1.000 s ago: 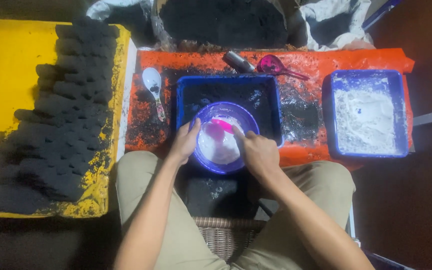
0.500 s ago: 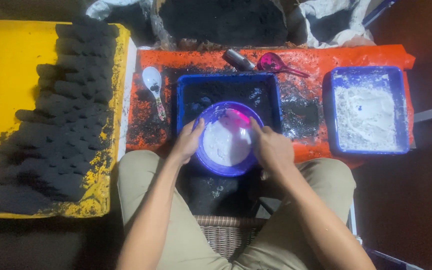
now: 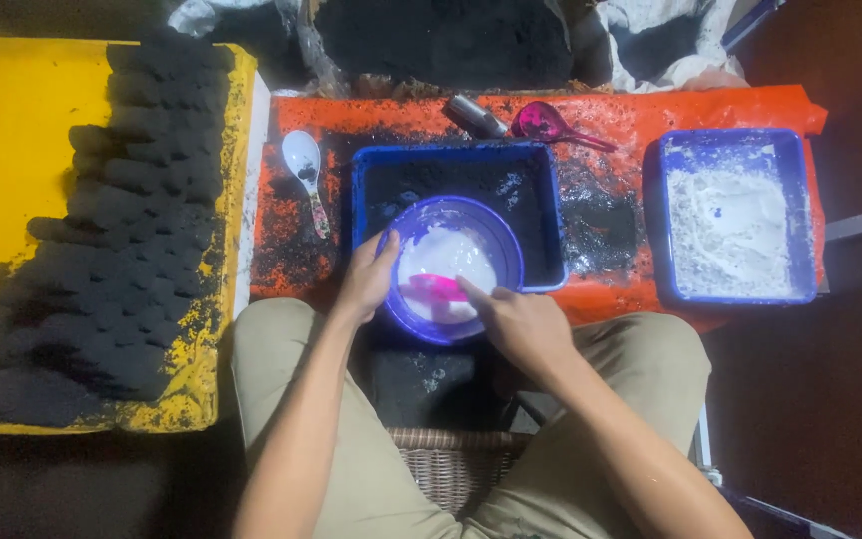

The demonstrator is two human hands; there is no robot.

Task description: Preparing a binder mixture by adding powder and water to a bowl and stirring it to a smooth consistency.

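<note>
A round blue bowl (image 3: 496,235) with white paste inside rests on the near edge of a blue square tray (image 3: 541,190) that holds black powder. My left hand (image 3: 366,279) grips the bowl's left rim. My right hand (image 3: 516,324) holds a pink spoon (image 3: 436,287) that lies across the white paste. My knees in beige trousers are just below the bowl.
A yellow tray (image 3: 12,150) at the left carries several rows of black lumps. A white spoon (image 3: 303,165), a pink scoop (image 3: 546,122) and a metal tube (image 3: 476,115) lie on the orange sheet. A second blue tray (image 3: 655,215) with white powder stands at the right. A wicker basket (image 3: 446,464) sits between my legs.
The pink spoon has swept from the far side of the bowl to its near side, and my right hand has come down with it. My left hand stays on the rim.
</note>
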